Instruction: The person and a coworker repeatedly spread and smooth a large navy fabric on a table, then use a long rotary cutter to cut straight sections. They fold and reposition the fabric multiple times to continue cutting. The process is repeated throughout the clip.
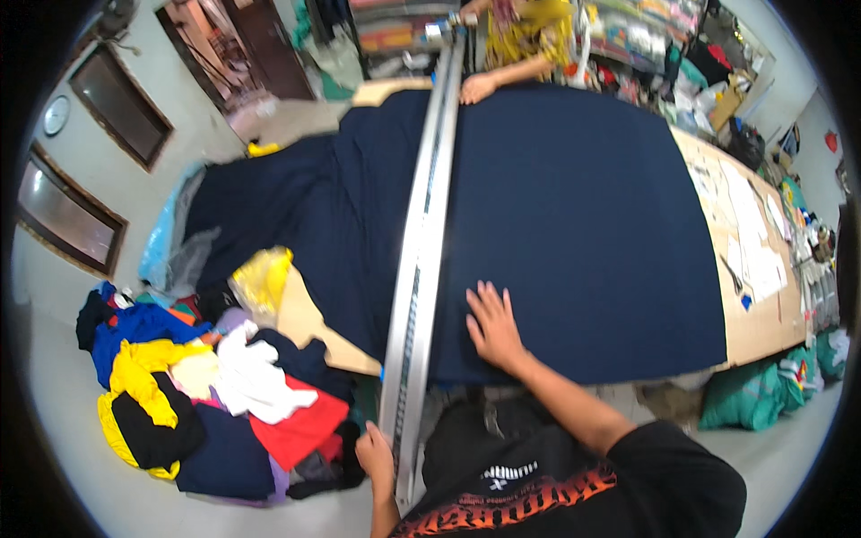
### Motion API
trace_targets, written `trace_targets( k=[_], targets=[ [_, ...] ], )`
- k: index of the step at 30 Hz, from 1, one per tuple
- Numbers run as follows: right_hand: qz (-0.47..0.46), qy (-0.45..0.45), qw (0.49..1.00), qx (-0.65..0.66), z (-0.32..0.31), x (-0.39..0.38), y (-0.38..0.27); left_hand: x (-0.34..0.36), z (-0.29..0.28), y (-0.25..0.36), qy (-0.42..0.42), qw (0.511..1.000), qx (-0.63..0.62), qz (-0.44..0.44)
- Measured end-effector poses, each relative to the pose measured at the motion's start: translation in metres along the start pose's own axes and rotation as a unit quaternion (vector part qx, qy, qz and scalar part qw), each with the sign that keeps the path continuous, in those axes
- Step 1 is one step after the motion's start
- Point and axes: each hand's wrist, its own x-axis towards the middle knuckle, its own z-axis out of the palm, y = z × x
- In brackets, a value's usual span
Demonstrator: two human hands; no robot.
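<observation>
Navy fabric (574, 215) is spread over a long table, smooth right of a long metal rail (421, 224) and rumpled to its left. The rail crosses the table from far to near and sticks out past the front edge. My left hand (377, 459) is closed at the left edge of the rail's near end; its fingers are partly hidden. On the smooth fabric near the front edge, my right hand (493, 327) lies flat with fingers apart. Across the table, a co-worker's hand (478, 88) rests beside the rail, and a small device (437, 31) sits at its far end.
A heap of coloured clothes (224, 394) lies at the left, near a yellow plastic bag (263, 278). Bare wooden tabletop at the right holds white paper pieces (753, 242) and scissors (734, 273). Green sacks (749, 394) stand below the right end. Shelves with stacked fabric line the back.
</observation>
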Motion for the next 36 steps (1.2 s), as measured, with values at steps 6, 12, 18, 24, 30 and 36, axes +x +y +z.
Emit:
trace_targets(
  k=[6,12,18,24,30,36],
  targets=[
    [0.094,0.056,0.993,-0.037,-0.012,-0.003,0.020,0.018,0.011,0.017,0.033,0.997,0.028,0.063],
    [0.097,-0.049,0.990,-0.086,-0.046,-0.091,0.017,0.117,0.051,0.097,0.040,0.970,0.203,0.127],
    [0.096,-0.046,0.994,-0.037,-0.072,-0.098,0.037,0.191,0.122,0.076,0.006,0.946,0.313,0.086],
    [0.188,0.094,0.976,0.049,-0.095,-0.153,0.050,0.202,0.138,0.071,-0.070,0.974,-0.125,0.174],
    [0.271,0.019,0.873,0.405,-0.154,-0.123,0.094,0.045,0.098,0.292,-0.259,0.891,-0.286,0.239],
    [0.233,-0.215,0.570,0.758,-0.221,-0.094,0.100,-0.115,0.136,0.349,-0.394,0.843,-0.204,0.304]
  ],
)
